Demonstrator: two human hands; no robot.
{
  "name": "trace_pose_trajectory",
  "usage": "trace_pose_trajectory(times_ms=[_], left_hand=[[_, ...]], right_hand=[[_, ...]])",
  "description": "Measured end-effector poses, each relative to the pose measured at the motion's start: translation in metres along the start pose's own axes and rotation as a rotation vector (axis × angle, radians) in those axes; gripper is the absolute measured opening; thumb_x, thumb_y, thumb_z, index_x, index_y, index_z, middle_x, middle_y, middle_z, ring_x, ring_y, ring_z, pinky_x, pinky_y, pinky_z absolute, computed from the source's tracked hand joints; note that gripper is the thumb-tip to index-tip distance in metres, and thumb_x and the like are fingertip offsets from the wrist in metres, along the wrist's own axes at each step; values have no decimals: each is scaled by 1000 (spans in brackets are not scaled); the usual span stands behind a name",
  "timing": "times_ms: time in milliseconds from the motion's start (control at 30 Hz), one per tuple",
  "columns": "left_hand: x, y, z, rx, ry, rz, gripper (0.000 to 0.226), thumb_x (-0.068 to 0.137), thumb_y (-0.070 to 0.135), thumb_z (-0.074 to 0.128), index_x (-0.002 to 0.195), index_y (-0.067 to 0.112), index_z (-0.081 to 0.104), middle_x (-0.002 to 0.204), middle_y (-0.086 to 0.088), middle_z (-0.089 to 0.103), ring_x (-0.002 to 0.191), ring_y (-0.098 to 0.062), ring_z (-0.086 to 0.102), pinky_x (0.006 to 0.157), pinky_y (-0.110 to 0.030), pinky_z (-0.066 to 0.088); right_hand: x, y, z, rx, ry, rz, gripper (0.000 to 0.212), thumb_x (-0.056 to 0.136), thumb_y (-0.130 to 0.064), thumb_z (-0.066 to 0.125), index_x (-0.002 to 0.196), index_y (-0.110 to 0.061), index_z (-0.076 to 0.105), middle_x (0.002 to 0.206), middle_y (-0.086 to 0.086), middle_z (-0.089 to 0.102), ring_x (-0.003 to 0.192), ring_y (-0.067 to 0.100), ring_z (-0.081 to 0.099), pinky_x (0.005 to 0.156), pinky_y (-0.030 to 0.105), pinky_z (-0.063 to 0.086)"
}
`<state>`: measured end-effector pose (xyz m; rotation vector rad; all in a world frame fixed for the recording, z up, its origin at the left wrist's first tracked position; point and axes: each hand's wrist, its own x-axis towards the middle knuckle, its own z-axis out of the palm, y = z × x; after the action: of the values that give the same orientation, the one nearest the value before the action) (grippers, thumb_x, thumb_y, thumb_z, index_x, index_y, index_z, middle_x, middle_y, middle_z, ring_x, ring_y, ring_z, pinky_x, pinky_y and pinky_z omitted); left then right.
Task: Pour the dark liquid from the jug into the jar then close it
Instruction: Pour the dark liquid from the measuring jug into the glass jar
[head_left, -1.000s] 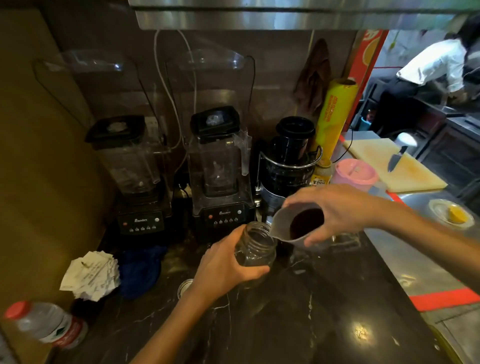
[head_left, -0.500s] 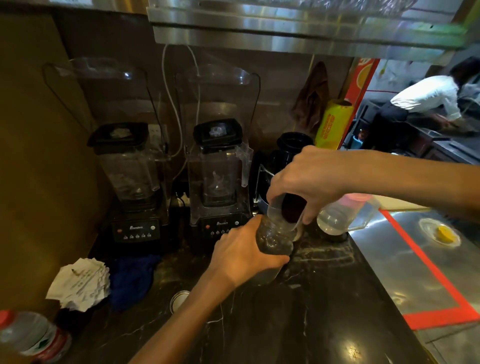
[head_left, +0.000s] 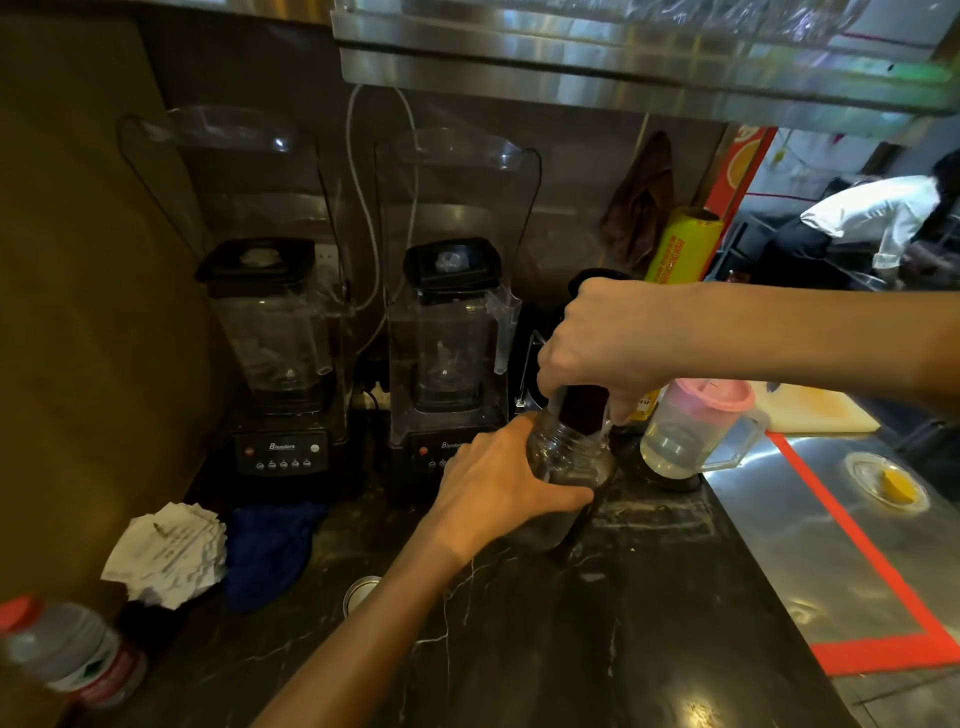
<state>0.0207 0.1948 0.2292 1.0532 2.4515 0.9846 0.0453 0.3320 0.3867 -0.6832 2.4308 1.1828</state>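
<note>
My left hand (head_left: 498, 491) grips a clear glass jar (head_left: 571, 462) that stands on the dark marble counter (head_left: 597, 623). My right hand (head_left: 602, 343) holds a small clear jug (head_left: 584, 410) tipped steeply over the jar's mouth, spout down inside the rim. Dark liquid shows inside the jug and darkens the lower part of the jar. A round metal lid (head_left: 360, 592) lies flat on the counter by my left forearm.
Two blenders (head_left: 280, 364) (head_left: 452, 353) stand behind against the wall. A clear pitcher with a pink lid (head_left: 696, 431) sits right of the jar. Crumpled paper (head_left: 166, 556), a blue cloth (head_left: 270, 545) and a water bottle (head_left: 67, 654) lie left. A person works at the back right.
My right hand has raised and tipped the jug from nearly level beside the jar to steeply over its mouth. Dark liquid has entered the jar. My left hand keeps its grip.
</note>
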Motion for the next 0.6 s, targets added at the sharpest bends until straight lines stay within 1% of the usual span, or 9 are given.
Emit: trace_pose_trajectory(times_ms=[67,233,333,467,600], left_hand=[[0,0,0,11,-1,1,93,65,71,77,143,35,39,128,9,63,116,-14,60,89,-30,45],[2,1,0,15,-4,-3,94,64,73,76,142,37,38,128,9,64,116,-15,61,93,-36,51],[3,2,-1,9,15,2,94,63,74,75,142,36,40,127,8,65,115,-16,62,91,-37,52],[4,3,-4,-5,27,17,91,63,74,75,139,38,43,123,9,66,112,-16,63,92,-40,53],[3,3,-5,-29,31,32,89,63,73,75,138,38,43,121,11,66,110,-13,63,89,-35,52]], right_hand=[[2,-1,-2,-11,-10,-5,50,71,-62,73,114,-40,58,105,-11,64,90,19,62,63,33,34],[4,-4,-6,-59,-31,3,53,72,-60,74,117,-37,58,106,-8,65,91,21,64,64,34,35],[7,-5,-10,-114,-41,12,53,73,-61,73,117,-35,60,106,-7,66,92,22,65,63,34,35],[8,-4,-14,-118,-58,25,54,74,-62,72,119,-37,59,109,-7,66,95,21,65,64,33,35],[4,-2,-16,-116,-62,28,57,75,-62,71,124,-36,55,113,-7,65,98,22,64,66,34,34]])
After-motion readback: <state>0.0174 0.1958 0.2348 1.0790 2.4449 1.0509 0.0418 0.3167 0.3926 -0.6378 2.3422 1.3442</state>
